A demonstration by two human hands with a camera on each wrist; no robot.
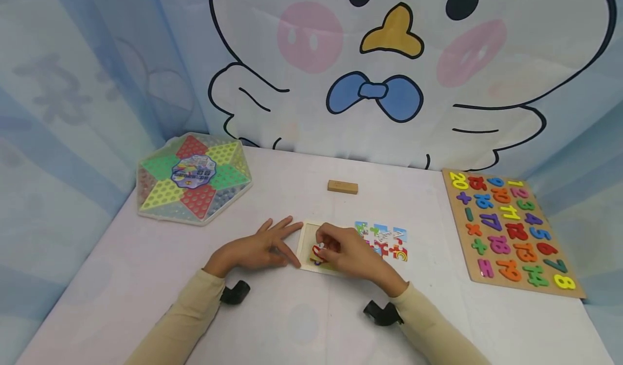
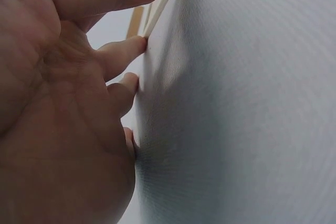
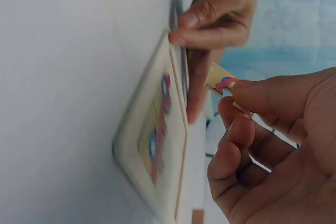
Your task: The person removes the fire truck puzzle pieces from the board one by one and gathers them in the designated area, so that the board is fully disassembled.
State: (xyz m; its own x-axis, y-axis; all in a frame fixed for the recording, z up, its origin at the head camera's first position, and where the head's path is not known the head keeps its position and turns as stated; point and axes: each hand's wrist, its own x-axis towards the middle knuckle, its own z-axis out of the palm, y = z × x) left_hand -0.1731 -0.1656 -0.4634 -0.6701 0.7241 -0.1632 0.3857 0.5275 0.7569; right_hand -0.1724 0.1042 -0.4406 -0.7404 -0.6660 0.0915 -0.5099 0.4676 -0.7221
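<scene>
My right hand [image 1: 352, 251] pinches a small puzzle piece [image 3: 218, 77], yellow with red and blue on it, between thumb and fingers. It is held over a pale, shallow puzzle tray [image 1: 306, 235], where a few joined pieces [image 3: 160, 124] lie inside. At the tray's left side is my left hand [image 1: 260, 251], its fingers spread and the thumb and index fingertips at the edge. In the left wrist view the fingertips [image 2: 137, 43] rest low along the white tabletop. Right of the tray lie several colourful puzzle pieces [image 1: 382, 238], partly hidden behind my right hand.
A small wooden block [image 1: 343, 187] lies beyond the tray. At the back left is a hexagonal game box [image 1: 194, 181] with coloured triangles. A brown board [image 1: 518, 285] of bright numbers and signs occupies the right side. Behind the table hangs a cartoon-printed cloth [image 1: 379, 138].
</scene>
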